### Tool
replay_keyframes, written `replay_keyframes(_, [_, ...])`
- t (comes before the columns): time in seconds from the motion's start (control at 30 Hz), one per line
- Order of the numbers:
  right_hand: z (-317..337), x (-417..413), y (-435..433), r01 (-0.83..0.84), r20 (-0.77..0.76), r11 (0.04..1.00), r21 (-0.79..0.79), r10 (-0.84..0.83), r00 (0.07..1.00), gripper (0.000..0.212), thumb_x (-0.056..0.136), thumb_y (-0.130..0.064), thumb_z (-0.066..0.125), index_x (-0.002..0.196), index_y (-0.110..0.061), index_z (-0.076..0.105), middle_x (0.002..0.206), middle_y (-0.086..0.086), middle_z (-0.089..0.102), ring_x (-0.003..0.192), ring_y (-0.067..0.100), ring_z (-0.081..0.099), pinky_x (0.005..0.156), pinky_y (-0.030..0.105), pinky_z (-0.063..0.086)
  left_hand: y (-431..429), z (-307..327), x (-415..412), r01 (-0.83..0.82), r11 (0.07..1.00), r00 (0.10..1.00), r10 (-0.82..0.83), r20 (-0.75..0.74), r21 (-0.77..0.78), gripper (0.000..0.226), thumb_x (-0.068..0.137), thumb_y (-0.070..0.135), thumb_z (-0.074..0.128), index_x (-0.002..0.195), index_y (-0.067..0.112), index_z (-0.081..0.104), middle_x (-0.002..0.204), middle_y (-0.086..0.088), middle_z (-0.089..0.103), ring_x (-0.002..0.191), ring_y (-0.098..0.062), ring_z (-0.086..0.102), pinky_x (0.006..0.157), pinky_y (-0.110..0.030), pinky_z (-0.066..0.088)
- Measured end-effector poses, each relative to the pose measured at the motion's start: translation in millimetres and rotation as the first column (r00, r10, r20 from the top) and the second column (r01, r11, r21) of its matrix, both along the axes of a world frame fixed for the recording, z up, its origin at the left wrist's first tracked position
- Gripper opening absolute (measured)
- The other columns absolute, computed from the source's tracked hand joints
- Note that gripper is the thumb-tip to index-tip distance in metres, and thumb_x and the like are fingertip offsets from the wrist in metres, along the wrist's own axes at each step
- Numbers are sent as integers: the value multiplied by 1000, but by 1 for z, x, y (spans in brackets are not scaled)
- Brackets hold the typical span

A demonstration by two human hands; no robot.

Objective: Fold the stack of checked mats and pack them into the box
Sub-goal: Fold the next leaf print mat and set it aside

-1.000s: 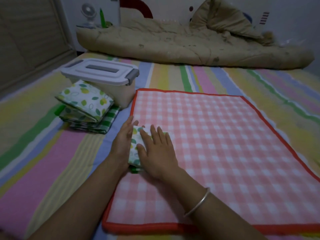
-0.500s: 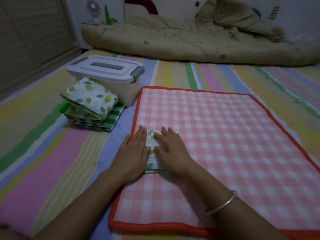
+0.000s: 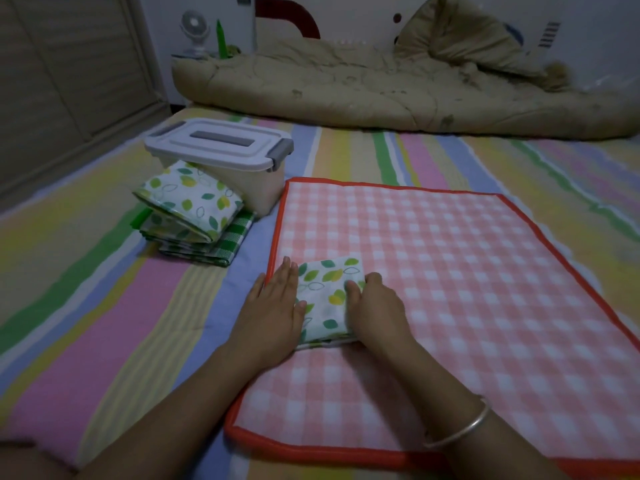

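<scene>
Your flat left hand presses the folded leaf-print cloth mat that your right hand grips edgewise; the lidded white plastic box lies beyond it leftward, nearer your left.

Head view, angled forward-down, seemingly close over bed

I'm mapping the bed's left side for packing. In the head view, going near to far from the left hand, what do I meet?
Left hand → stack of folded mats → closed box → beige quilt → small fan. The folded mat beside that hand is left out: it lies level with it.
</scene>
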State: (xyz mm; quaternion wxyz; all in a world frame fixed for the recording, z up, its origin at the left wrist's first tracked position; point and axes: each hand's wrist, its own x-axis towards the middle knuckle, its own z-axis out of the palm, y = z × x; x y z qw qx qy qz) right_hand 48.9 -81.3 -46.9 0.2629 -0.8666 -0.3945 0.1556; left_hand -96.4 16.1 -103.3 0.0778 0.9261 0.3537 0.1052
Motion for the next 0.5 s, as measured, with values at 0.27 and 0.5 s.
replay_keyframes(0.27, [-1, 6, 9, 100, -282, 929, 356, 5, 959, 14, 97, -29, 54, 108, -20, 55, 98, 0, 68, 88, 18, 66, 76, 37, 56, 6, 28, -2, -4, 987, 990, 27, 137, -161, 72, 91, 46, 7, 156, 14, 2, 164, -2, -1, 150, -11, 5, 122, -31, 2])
replay_keyframes(0.5, [47, -26, 93, 250, -499, 784, 568, 87, 862, 16, 94, -32, 59, 103, -19, 56, 98, 11, 68, 88, 31, 68, 72, 54, 57, 66, 119, -27, -219, 922, 827, 1, 562, 320, 32, 86, 11, 47, 108, 10, 70, 123, -11, 64, 107, -31, 57, 88, -42, 49])
